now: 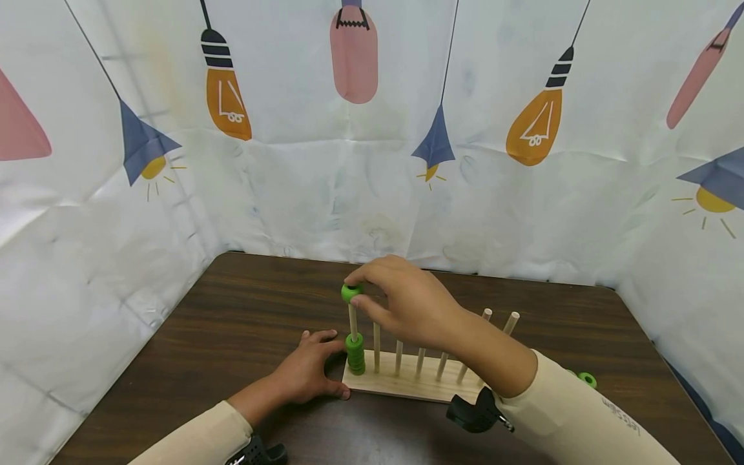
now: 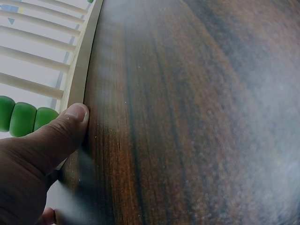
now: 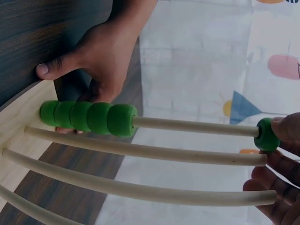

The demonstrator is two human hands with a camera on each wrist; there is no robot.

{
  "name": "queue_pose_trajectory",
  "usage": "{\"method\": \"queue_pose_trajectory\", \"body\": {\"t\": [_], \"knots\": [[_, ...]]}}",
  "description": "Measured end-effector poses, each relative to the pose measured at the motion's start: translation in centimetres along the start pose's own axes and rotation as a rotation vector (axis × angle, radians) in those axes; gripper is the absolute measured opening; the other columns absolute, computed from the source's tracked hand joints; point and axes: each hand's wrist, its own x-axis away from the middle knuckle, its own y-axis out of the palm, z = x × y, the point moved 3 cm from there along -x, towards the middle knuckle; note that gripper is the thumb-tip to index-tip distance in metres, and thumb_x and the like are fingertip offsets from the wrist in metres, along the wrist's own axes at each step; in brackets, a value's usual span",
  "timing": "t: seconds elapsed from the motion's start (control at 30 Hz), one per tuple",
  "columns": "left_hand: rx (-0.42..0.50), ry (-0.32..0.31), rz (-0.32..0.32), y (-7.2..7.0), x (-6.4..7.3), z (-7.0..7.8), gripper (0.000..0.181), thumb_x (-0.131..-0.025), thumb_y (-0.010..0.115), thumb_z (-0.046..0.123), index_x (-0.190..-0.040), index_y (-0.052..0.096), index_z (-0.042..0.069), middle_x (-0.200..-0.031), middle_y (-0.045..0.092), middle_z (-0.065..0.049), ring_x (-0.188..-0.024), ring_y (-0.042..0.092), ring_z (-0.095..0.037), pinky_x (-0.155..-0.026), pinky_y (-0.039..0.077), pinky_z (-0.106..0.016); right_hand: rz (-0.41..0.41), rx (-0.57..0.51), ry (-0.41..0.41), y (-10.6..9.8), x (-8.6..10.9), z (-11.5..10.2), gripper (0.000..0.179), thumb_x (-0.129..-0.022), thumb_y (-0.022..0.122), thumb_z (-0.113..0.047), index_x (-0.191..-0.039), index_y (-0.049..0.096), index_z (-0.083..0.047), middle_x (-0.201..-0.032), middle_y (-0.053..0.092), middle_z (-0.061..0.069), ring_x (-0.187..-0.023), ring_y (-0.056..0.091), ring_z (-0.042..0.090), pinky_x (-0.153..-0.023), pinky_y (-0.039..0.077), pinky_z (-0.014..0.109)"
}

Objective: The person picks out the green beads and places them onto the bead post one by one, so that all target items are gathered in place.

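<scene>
A wooden peg board (image 1: 407, 381) with a row of upright wooden pegs (image 1: 398, 358) stands on the table. Its leftmost peg carries a stack of several green beads (image 1: 355, 355) at the bottom. At that peg's top, my right hand (image 1: 407, 300) pinches another green bead (image 3: 267, 135) between thumb and fingers, the bead at the peg's tip. My left hand (image 1: 310, 369) steadies the left end of the base, thumb (image 2: 70, 122) on its front edge and the other fingers behind. The remaining pegs in view bear no beads.
More green beads (image 1: 587, 379) lie on the brown wooden table (image 1: 261, 303) to the right, partly hidden by my right sleeve (image 1: 581, 413). A white printed curtain (image 1: 349, 194) hangs behind the table and along its sides.
</scene>
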Motion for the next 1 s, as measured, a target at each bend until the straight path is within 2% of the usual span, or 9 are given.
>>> {"method": "queue_pose_trajectory", "body": {"t": [0.43,0.67,1.0], "knots": [[-0.001,0.021,0.004,0.1,0.0,-0.1,0.078,-0.070,0.095,0.044,-0.137,0.065,0.016,-0.144,0.054,-0.022,-0.143,0.037,-0.045,-0.113,0.015,-0.076,-0.031,0.008,0.032,0.5,-0.2,0.1,0.024,-0.099,0.071,-0.029,-0.122,0.071,-0.023,-0.121,0.067,-0.009,-0.120,0.059,0.012,-0.079,0.056,0.033],[-0.012,0.013,0.010,0.1,-0.1,-0.1,0.075,-0.069,0.095,0.045,-0.134,0.067,0.018,-0.141,0.058,-0.017,-0.143,0.038,-0.043,-0.114,0.014,-0.075,-0.032,0.023,0.064,-0.3,0.2,0.5,0.027,-0.099,0.071,-0.031,-0.124,0.071,-0.021,-0.123,0.067,-0.006,-0.120,0.059,0.014,-0.088,0.055,0.038],[-0.020,-0.008,0.017,0.1,0.1,0.2,0.075,-0.068,0.096,0.042,-0.132,0.068,0.015,-0.144,0.053,-0.023,-0.142,0.039,-0.044,-0.115,0.015,-0.073,-0.016,0.053,0.129,-2.9,2.3,2.3,0.027,-0.098,0.072,-0.029,-0.123,0.071,-0.019,-0.124,0.067,-0.004,-0.122,0.058,0.018,-0.093,0.053,0.043]]}}
